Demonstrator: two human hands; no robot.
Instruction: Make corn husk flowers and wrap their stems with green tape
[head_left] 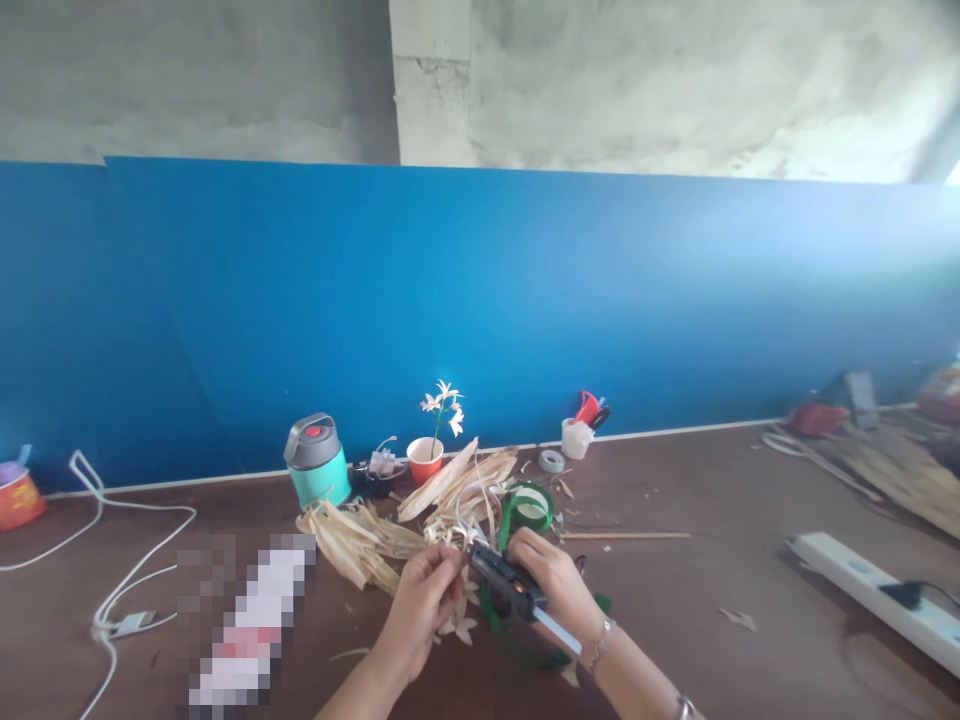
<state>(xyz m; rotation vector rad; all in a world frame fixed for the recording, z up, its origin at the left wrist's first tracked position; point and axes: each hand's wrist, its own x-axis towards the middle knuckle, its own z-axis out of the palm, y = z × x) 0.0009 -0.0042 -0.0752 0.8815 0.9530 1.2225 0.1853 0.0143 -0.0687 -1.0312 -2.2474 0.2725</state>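
My right hand (pixel 551 575) is wrapped round a black glue gun (pixel 510 583), and a pale glue stick (pixel 556 632) juts from its back end. The gun's nozzle points left, close to the fingertips of my left hand (pixel 427 595). Those fingers are pinched together; what they hold, if anything, is too small to make out. Cut pale petals (pixel 459 625) lie on the table beneath my hands. Just beyond are dried corn husks (pixel 360 540) and a roll of green ribbon (pixel 529 507), whose loose end trails under the gun.
A red paper cup (pixel 425 462) with a white flower stem (pixel 437 432), a turquoise jar (pixel 319 470) and a white cup of tools (pixel 577 440) stand along the blue partition (pixel 525 300). A thin stick (pixel 630 536) and a power strip (pixel 877 590) lie right; white cables (pixel 146 530) left.
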